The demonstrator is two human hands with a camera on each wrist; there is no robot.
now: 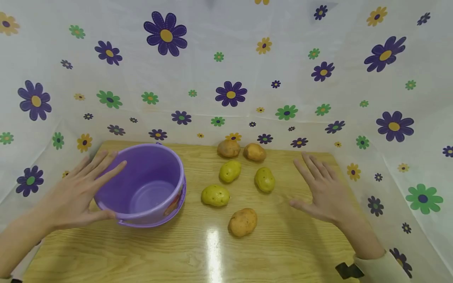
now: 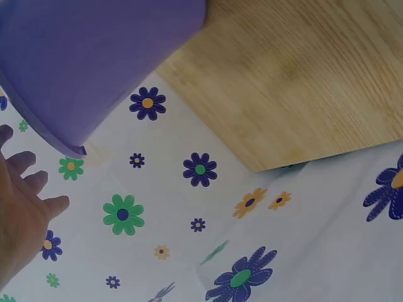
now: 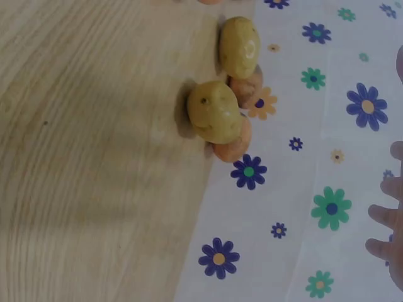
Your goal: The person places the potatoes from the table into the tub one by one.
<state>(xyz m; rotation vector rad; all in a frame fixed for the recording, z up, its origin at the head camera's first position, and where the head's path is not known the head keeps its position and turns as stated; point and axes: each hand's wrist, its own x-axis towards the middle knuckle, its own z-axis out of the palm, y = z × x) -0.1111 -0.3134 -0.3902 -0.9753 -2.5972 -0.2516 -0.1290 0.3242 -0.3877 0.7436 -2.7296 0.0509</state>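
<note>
My left hand (image 1: 79, 192), fingers spread and straight, hovers by the left rim of a purple bucket (image 1: 155, 167). In the left wrist view, a gap shows between that hand (image 2: 22, 207) and the bucket's side (image 2: 107, 56). On the right, my right hand (image 1: 323, 196) is held out with its fingers extended, and it holds nothing. Three yellow-green potatoes (image 1: 230, 171) lie mid-table between the hands. Two brown potatoes (image 1: 228, 149) sit behind them, and another brown potato (image 1: 243, 222) lies nearer to me.
A wooden table (image 1: 177, 251) bears the bucket and the potatoes. White cloth (image 1: 198, 74) with printed flowers hangs behind the table and along both sides. The bucket's thin purple handle (image 1: 155, 225) hangs down around its near side.
</note>
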